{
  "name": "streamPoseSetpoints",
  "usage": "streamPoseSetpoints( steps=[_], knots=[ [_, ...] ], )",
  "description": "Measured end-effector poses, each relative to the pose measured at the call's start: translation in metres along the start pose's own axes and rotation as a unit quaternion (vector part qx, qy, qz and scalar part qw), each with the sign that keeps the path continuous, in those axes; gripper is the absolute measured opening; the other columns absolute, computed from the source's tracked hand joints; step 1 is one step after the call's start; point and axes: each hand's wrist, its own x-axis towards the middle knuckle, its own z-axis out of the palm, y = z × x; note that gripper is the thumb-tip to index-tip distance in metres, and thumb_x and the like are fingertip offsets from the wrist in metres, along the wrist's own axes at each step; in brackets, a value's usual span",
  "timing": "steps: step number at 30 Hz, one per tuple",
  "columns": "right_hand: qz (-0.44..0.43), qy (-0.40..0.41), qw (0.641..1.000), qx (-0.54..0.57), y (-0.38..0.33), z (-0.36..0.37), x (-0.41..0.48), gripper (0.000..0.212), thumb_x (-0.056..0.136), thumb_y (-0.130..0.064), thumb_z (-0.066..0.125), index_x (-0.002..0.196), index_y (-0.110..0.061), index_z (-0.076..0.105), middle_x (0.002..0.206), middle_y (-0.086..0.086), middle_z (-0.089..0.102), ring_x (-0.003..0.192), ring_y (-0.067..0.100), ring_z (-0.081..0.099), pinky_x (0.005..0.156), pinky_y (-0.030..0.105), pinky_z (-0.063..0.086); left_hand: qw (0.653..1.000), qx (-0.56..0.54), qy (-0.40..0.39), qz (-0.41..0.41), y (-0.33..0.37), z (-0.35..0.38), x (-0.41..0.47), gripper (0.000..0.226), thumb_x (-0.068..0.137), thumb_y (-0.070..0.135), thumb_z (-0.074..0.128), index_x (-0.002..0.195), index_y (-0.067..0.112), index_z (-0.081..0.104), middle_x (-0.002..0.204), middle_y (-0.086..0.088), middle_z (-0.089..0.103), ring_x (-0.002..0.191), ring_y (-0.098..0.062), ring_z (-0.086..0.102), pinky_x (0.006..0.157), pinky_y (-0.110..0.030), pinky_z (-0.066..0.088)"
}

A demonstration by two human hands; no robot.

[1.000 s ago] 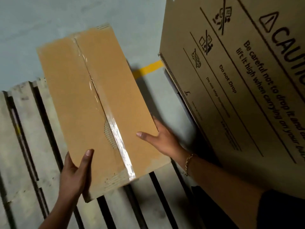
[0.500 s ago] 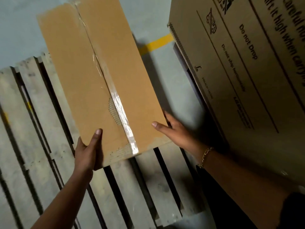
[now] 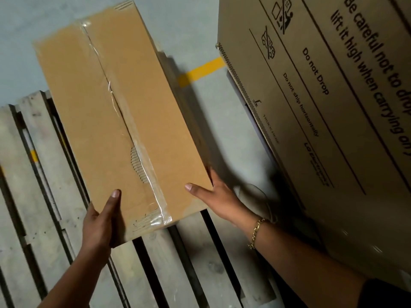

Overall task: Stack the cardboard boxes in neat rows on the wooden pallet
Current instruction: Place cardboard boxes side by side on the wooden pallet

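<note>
The left hand (image 3: 100, 221) and right hand (image 3: 216, 200) grip the near corners of the taped box (image 3: 124, 112), thumbs on top and fingers wrapped round its edges, over the pallet (image 3: 42, 196) beside a printed carton (image 3: 329, 138).

I see 1 long brown cardboard box (image 3: 124, 121), clear tape down its centre seam, w/ a small torn patch showing corrugation at the near end. It runs near-to-far over the right part of the wooden pallet (image 3: 44, 196) (grey worn slats, dark gaps), far end past the pallet's far edge. A big printed box (image 3: 333, 141) is at right.
</note>
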Motion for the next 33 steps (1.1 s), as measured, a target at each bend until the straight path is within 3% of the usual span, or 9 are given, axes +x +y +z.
streamPoseSetpoints(
  steps=[5, 13, 17, 20, 23, 26, 30, 33],
  knots=[
    [-0.007, 0.026, 1.0, 0.004, -0.011, -0.01, 0.007, 0.121, 0.061, -0.086, 0.063, 0.161, -0.03, 0.022, 0.157, -0.009, 0.044, 0.143, 0.012, 0.042, 0.119, 0.038, 0.035, 1.0, 0.004, -0.015, 0.004, 0.012, 0.009, 0.004, 0.077, 0.076, 0.065, 0.067, 0.141, 0.028, 0.05, 0.128, -0.003, 0.065, 0.115, -0.033, 0.063, 0.094, -0.06, 0.053],
    [-0.007, 0.036, 0.999, -0.018, -0.024, -0.027, 0.033, 0.129, 0.048, -0.103, 0.054, 0.153, -0.032, 0.035, 0.145, -0.011, 0.057, 0.133, 0.013, 0.054, 0.112, 0.04, 0.044, 1.0, 0.011, -0.025, 0.014, 0.03, 0.026, 0.021, 0.076, 0.077, 0.068, 0.065, 0.14, 0.029, 0.049, 0.124, -0.004, 0.066, 0.111, -0.033, 0.064, 0.078, -0.048, 0.056],
    [-0.013, 0.035, 0.999, -0.023, -0.032, -0.032, 0.042, 0.126, 0.051, -0.102, 0.054, 0.152, -0.03, 0.036, 0.143, -0.011, 0.059, 0.131, 0.014, 0.055, 0.11, 0.041, 0.046, 0.999, 0.011, -0.034, 0.013, 0.04, 0.031, 0.028, 0.07, 0.084, 0.064, 0.065, 0.14, 0.026, 0.048, 0.122, -0.019, 0.065, 0.113, -0.052, 0.06, 0.082, -0.065, 0.055],
    [-0.004, 0.031, 0.999, -0.022, -0.036, -0.035, 0.047, 0.129, 0.05, -0.103, 0.056, 0.153, -0.029, 0.035, 0.147, -0.007, 0.056, 0.133, 0.016, 0.054, 0.111, 0.042, 0.045, 0.999, 0.009, -0.03, 0.032, 0.044, 0.034, 0.029, 0.068, 0.086, 0.064, 0.063, 0.143, 0.031, 0.047, 0.116, 0.003, 0.066, 0.108, -0.03, 0.063, 0.074, -0.044, 0.054],
    [0.0, 0.026, 1.0, -0.013, -0.037, -0.036, 0.048, 0.13, 0.048, -0.102, 0.059, 0.153, -0.031, 0.036, 0.147, -0.007, 0.055, 0.134, 0.016, 0.053, 0.112, 0.043, 0.044, 0.999, 0.02, -0.033, 0.03, 0.043, 0.032, 0.03, 0.08, 0.076, 0.074, 0.065, 0.143, 0.034, 0.048, 0.126, 0.002, 0.066, 0.114, -0.029, 0.063, 0.084, -0.049, 0.056],
    [0.004, 0.021, 1.0, 0.02, -0.04, -0.04, 0.045, 0.125, 0.05, -0.101, 0.061, 0.153, -0.036, 0.036, 0.151, -0.01, 0.051, 0.138, 0.015, 0.049, 0.115, 0.047, 0.041, 0.999, 0.024, -0.031, 0.023, 0.042, 0.031, 0.028, 0.079, 0.077, 0.077, 0.067, 0.142, 0.036, 0.048, 0.127, 0.001, 0.067, 0.114, -0.03, 0.065, 0.092, -0.06, 0.055],
    [0.025, 0.006, 0.991, 0.134, -0.041, -0.043, 0.035, 0.112, 0.059, -0.101, 0.051, 0.154, -0.042, 0.036, 0.158, -0.015, 0.041, 0.145, 0.011, 0.038, 0.12, 0.051, 0.03, 1.0, 0.005, -0.027, 0.001, 0.036, 0.03, 0.028, 0.066, 0.085, 0.067, 0.067, 0.139, 0.033, 0.049, 0.126, 0.001, 0.068, 0.114, -0.028, 0.065, 0.096, -0.059, 0.054],
    [0.053, 0.039, 0.964, 0.258, -0.036, -0.05, 0.022, 0.08, 0.09, -0.078, 0.042, 0.158, -0.037, 0.029, 0.165, -0.011, 0.028, 0.151, 0.014, 0.027, 0.12, 0.051, 0.029, 0.999, -0.008, -0.042, -0.007, 0.031, 0.027, 0.029, 0.076, 0.078, 0.072, 0.071, 0.14, 0.032, 0.051, 0.128, 0.001, 0.068, 0.117, -0.03, 0.065, 0.099, -0.061, 0.052]
  ],
)
